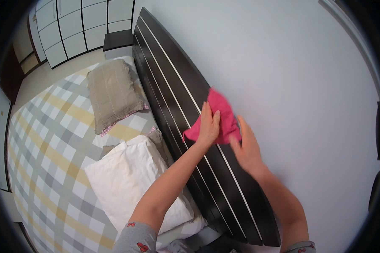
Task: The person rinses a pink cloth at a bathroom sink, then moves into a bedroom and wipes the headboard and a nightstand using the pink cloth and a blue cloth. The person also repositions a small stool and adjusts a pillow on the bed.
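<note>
A bright pink cloth [223,117] lies spread over the upper edge of a dark wooden headboard [174,85] with thin light strips. My left hand [210,125] is laid along the cloth, its fingers pointing toward the far end and the thumb pressed on the fabric. At the cloth's right corner is my right hand [247,148], slightly blurred, with the corner between its thumb and fingers. The headboard surface beneath the cloth is hidden.
Left of the headboard is a bed [60,151] with a checked sheet. On it lie a beige pillow [110,91] and a folded white cloth [126,177] over another pillow. A nightstand [117,39] stands beyond, before a white wardrobe [69,28]. A pale wall [288,79] rises at right.
</note>
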Available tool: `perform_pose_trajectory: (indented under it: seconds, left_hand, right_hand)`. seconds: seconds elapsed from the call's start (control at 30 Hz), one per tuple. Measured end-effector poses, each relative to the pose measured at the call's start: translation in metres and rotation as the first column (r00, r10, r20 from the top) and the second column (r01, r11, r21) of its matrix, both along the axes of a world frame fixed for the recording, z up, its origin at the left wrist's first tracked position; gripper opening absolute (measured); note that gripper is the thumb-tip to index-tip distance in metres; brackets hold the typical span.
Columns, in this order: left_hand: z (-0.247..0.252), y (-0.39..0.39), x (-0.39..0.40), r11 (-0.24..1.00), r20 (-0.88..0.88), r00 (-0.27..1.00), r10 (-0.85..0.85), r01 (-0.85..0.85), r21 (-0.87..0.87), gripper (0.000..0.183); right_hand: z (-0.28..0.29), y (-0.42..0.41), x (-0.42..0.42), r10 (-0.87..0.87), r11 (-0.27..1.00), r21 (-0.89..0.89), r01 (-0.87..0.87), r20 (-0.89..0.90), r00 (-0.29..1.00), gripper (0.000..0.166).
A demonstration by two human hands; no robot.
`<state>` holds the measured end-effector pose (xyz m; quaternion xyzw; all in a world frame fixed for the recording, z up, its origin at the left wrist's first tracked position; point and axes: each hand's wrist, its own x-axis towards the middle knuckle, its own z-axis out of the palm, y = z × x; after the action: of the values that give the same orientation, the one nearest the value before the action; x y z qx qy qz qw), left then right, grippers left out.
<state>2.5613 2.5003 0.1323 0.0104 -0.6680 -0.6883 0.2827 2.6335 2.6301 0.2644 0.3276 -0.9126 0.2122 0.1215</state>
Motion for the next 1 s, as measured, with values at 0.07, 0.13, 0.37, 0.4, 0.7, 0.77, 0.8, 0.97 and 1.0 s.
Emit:
perform_pose_trajectory:
  seconds: [0.07, 0.13, 0.37, 0.4, 0.7, 0.77, 0.8, 0.97, 1.0]
  left_hand:
    - [-0.007, 0.026, -0.013, 0.962, -0.013, 0.989, 0.149, -0.148, -0.230, 0.060]
    - [-0.009, 0.041, -0.020, 0.936, -0.044, 0.976, 0.213, -0.217, -0.276, 0.057]
    - [-0.003, -0.009, -0.081, 0.894, -0.140, 0.915, 0.377, -0.400, -0.205, 0.047]
    - [-0.004, -0.029, -0.092, 0.887, -0.115, 0.907, 0.405, -0.420, -0.192, 0.044]
    - [-0.016, -0.160, -0.225, 0.865, 0.168, 0.857, 0.487, -0.445, -0.233, 0.059]
    - [-0.025, -0.164, -0.237, 0.897, 0.088, 0.895, 0.438, -0.428, -0.110, 0.061]
    - [-0.028, -0.160, -0.236, 0.912, 0.055, 0.910, 0.411, -0.409, -0.044, 0.062]
    - [-0.045, -0.075, -0.152, 0.935, 0.291, 0.908, 0.300, -0.221, -0.276, 0.057]
    - [-0.062, -0.053, -0.128, 0.902, 0.187, 0.917, 0.353, -0.280, -0.329, 0.054]
  right_hand:
    - [-0.025, 0.036, 0.024, -0.090, 0.947, 0.309, 0.089, -0.012, 0.996, 0.076]
    - [-0.028, 0.044, 0.022, -0.125, 0.928, 0.355, 0.114, 0.008, 0.992, 0.077]
    - [-0.022, 0.041, 0.000, -0.088, 0.986, 0.156, 0.066, 0.136, 0.987, 0.080]
    - [-0.022, 0.037, -0.001, -0.097, 0.988, 0.133, 0.077, 0.147, 0.984, 0.080]
    - [-0.023, 0.035, -0.007, -0.148, 0.973, 0.210, 0.098, 0.236, 0.960, 0.075]
    - [-0.023, 0.034, -0.009, -0.138, 0.972, 0.221, 0.083, 0.249, 0.959, 0.074]
    - [-0.024, 0.035, -0.009, -0.142, 0.972, 0.222, 0.084, 0.259, 0.956, 0.073]
    - [-0.029, 0.039, -0.012, -0.148, 0.971, 0.220, 0.091, 0.260, 0.954, 0.071]
    - [-0.028, 0.035, -0.013, -0.131, 0.972, 0.222, 0.074, 0.253, 0.959, 0.071]
